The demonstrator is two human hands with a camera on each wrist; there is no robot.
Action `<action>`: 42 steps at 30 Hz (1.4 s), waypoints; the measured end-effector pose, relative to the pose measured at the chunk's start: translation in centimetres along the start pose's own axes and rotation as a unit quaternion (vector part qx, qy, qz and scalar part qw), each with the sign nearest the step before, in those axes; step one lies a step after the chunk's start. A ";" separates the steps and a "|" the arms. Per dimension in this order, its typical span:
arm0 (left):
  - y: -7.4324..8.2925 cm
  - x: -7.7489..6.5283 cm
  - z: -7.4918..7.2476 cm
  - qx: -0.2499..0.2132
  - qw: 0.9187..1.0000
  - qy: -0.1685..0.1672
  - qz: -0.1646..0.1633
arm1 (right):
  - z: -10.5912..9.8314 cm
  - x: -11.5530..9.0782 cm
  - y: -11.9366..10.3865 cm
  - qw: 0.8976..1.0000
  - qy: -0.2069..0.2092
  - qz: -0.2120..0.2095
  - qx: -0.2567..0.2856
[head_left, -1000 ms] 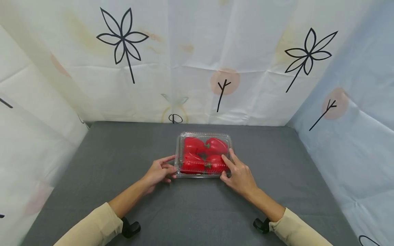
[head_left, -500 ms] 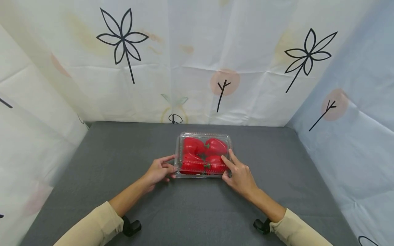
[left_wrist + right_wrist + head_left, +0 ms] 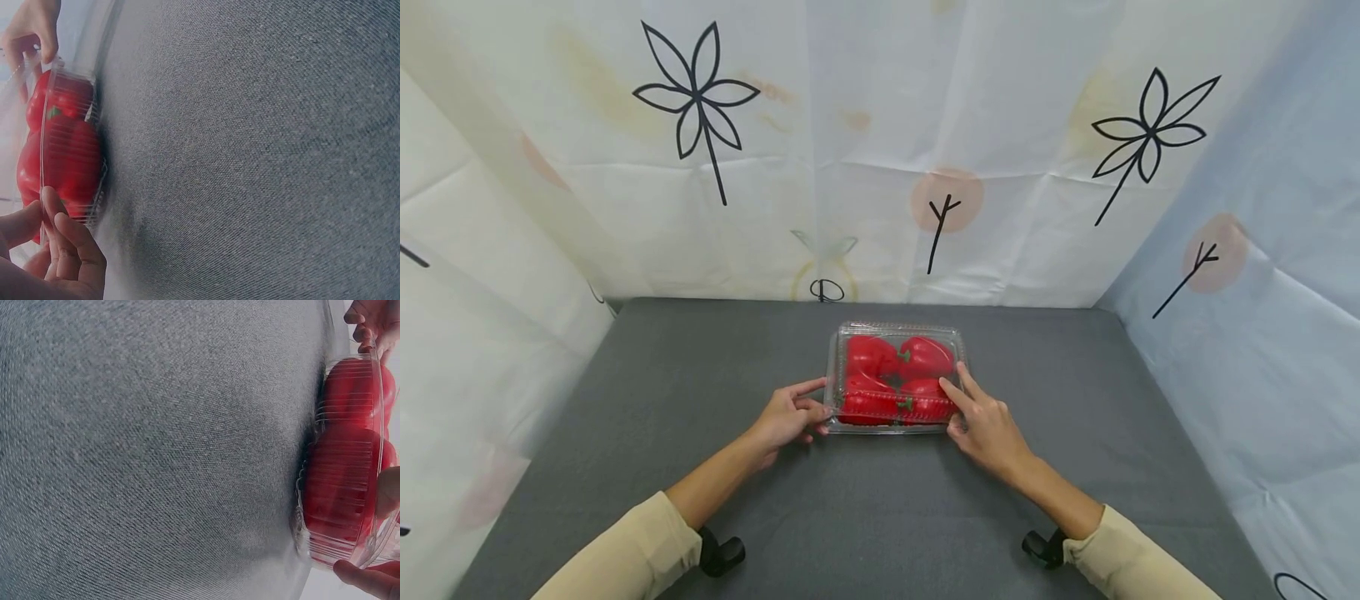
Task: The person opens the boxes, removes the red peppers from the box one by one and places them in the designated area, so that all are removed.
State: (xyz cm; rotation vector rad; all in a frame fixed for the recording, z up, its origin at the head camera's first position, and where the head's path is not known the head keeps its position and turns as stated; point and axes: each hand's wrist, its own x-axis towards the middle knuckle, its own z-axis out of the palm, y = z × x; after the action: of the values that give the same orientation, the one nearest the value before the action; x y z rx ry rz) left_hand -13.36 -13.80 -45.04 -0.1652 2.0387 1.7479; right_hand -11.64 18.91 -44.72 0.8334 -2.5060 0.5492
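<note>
A clear plastic clamshell container (image 3: 897,427) with several red bell peppers (image 3: 872,355) inside lies on the grey cloth, its lid over them. My left hand (image 3: 787,419) pinches the rim at its left side; the left wrist view shows thumb and fingertips (image 3: 51,203) on either side of the rim. My right hand (image 3: 988,429) holds the front right corner. Its index finger lies over the lid, the middle finger reaches along the right edge, and the thumb is at the front rim. In the right wrist view, a fingertip (image 3: 350,572) touches the side just under the rim.
Grey cloth (image 3: 880,517) covers the table. White curtains (image 3: 880,125) printed with flowers and trees enclose the back and both sides. Each wrist carries a black camera mount (image 3: 721,556) below a beige sleeve (image 3: 625,550).
My right thumb has shifted slightly to the right along the front corner, and the right wrist has moved a little rightward. The left hand and the container stay almost in place.
</note>
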 end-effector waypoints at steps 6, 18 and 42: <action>0.2 0.0 0.1 -0.002 1.000 0.008 -0.002 | -0.4 0.0 0.2 0.999 -0.030 0.015 0.014; 0.2 -0.3 0.0 -0.012 1.000 0.010 -0.002 | -1.3 0.1 0.9 0.999 -0.041 0.011 -0.001; -0.3 -0.5 -0.2 -0.016 1.000 -0.014 0.002 | -3.8 3.7 2.5 0.986 0.106 0.058 0.118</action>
State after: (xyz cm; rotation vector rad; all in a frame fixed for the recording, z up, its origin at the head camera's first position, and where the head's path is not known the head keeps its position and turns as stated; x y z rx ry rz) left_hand -12.84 -14.19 -45.11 -0.1449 1.9937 1.7769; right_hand -14.79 20.91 -40.27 0.6740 -2.3333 0.9369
